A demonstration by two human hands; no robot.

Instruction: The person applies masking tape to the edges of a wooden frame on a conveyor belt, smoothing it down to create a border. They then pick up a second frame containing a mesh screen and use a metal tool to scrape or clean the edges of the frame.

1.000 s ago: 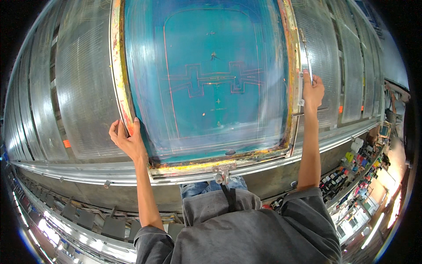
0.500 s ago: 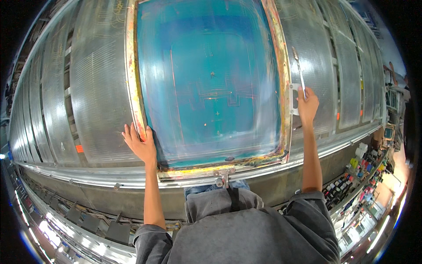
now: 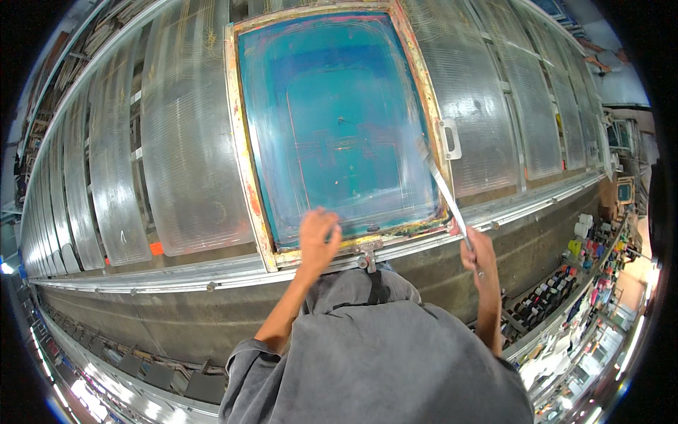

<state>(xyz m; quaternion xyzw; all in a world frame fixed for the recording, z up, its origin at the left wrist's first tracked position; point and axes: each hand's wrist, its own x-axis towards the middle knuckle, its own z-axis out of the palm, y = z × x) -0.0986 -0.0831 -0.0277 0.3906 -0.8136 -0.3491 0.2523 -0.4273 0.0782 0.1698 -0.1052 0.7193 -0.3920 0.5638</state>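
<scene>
A screen-printing frame with a paint-stained rim surrounds a teal mesh marked with thin reddish lines. Over its near edge is my left hand, fingers loosely bent and apart; I see nothing in them. My right hand, just off the frame's near right corner, is closed round a long, thin, pale brush-like tool. The tool slants up and left, its brownish tip over the mesh's right border. Whether the tip touches the mesh I cannot tell.
A white handle juts from the frame's right side. A metal clamp sits at its near edge, by a long metal rail. Ribbed, shiny panels line the table on both sides. Containers stand at lower right.
My left hand has left the frame's left rim and moved right over the near edge. My right hand has come down nearer me, swinging the tool's tip over the mesh. The view has shifted.
</scene>
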